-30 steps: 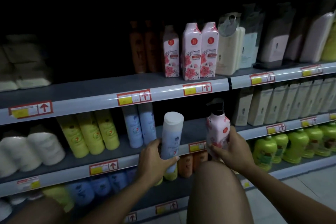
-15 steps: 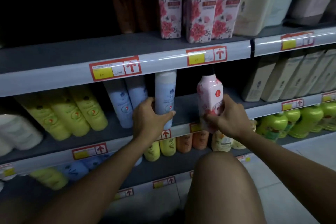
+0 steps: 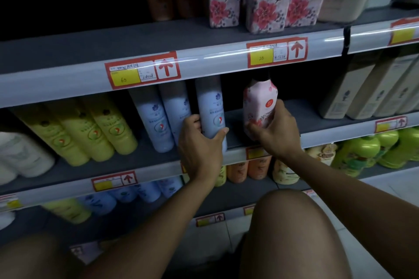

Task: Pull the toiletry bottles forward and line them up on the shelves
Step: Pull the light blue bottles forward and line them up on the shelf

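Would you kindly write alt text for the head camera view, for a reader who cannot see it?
A person's left hand grips a pale blue bottle and the right hand grips a pink floral bottle, both on the middle shelf. Yellow bottles and two more blue bottles stand further left.

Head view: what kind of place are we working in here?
Most likely a shop's toiletries aisle. Tiered grey shelves carry red-and-yellow price tags along their front edges, and each shelf holds rows of identical bottles, such as the yellow bottles. The left hand grips a pale blue bottle.
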Motion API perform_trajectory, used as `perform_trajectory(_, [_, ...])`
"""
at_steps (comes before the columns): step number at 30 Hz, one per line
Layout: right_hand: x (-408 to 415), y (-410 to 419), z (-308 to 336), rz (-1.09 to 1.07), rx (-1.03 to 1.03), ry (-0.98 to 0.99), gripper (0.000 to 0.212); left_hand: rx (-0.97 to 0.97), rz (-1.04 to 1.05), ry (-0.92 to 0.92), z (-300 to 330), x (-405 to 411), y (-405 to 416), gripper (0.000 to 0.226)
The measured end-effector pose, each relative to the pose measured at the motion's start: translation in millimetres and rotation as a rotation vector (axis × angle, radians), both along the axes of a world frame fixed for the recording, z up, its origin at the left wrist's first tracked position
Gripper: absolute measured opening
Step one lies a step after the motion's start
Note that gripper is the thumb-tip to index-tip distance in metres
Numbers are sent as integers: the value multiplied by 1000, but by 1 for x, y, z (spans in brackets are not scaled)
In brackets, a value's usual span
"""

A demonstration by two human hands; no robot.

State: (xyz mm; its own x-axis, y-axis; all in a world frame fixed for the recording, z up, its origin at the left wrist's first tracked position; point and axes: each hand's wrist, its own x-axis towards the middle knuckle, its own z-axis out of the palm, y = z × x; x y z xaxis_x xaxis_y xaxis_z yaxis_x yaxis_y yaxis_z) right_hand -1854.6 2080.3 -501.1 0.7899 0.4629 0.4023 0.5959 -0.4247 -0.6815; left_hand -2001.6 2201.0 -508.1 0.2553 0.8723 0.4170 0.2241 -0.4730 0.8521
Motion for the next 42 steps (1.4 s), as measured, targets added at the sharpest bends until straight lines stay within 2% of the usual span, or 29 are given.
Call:
perform_trajectory(5, [1,2,-12,-58,84,21,67,17,30,-49,-5,4,10,51])
perform_trajectory(12, [0,4,-16,-58,67,-9,68,79,99,-97,-14,4,-6,54])
perform_trajectory(19, [1,2,-16,-47,-2,12,74,10,235,85,-2,1,-11,58])
perform_trajectory(23, [1,-1,-19,-18,-73,41,74,-36,177,144,-9,-2,-6,49])
perform_trajectory(28, [-1,-2,-24,-33,-92,60,67,-28,148,101,-7,0,2,46])
perform_trajectory(36, [5,19,-20,-67,-92,74,66,-63,175,116,-9,8,4,48])
perform_trajectory(42, [14,41,-17,-88,-92,94,63,-12,119,77,-16,7,5,50])
